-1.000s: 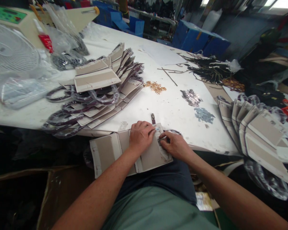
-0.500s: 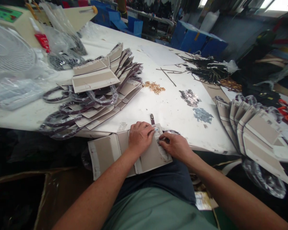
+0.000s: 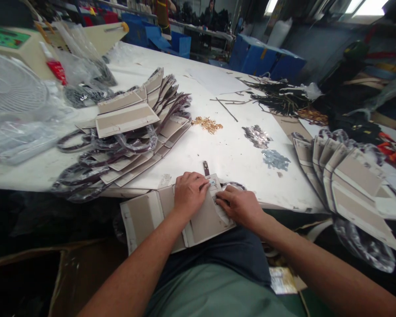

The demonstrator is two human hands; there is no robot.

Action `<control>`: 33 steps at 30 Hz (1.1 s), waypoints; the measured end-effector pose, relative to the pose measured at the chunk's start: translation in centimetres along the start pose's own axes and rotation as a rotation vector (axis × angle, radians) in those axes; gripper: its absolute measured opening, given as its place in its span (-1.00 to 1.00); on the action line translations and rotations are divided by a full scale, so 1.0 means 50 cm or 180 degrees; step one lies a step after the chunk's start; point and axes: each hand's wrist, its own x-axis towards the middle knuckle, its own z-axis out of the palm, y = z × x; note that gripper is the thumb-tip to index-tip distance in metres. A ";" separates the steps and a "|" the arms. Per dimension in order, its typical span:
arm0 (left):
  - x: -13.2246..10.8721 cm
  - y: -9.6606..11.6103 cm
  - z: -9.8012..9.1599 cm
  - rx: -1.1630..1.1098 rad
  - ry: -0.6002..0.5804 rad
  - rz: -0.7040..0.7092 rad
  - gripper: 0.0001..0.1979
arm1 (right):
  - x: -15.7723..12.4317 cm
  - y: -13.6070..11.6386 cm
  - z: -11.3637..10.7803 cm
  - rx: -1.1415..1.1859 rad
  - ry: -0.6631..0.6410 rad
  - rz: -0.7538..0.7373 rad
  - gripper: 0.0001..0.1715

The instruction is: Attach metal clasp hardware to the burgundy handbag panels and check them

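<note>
A beige folding board panel [image 3: 203, 224] with pale edges lies across my lap and against the table edge. My left hand [image 3: 191, 191] rests on it with curled fingers, its thumb and fingertips beside a small shiny bluish piece [image 3: 212, 182]. At the panel's right part, my right hand [image 3: 239, 204] is closed in a pinch; what sits between its fingertips is hidden. A dark strap tab [image 3: 206, 168] with metal dots sticks out past the panel's top edge. Behind my right hand shows part of a plastic-wrapped dark handle [image 3: 235, 186].
Panels with wrapped handles are piled on the left [image 3: 128, 119], and more panels [image 3: 356, 176] fan out at the right. Small gold parts [image 3: 207, 124], silver pieces [image 3: 256, 136] and bluish metal pieces [image 3: 276, 159] lie in heaps on the white table [image 3: 185, 158]. A fan [image 3: 15, 86] stands far left.
The view has shifted slightly, so the table things sit a little further left. Both hands stay on the panel; my right fingers have moved slightly against it.
</note>
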 end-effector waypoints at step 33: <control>0.032 -0.014 -0.007 -0.0210 -0.0359 -0.0115 -0.93 | 0.230 0.020 -0.022 0.5854 0.2264 0.0606 -0.40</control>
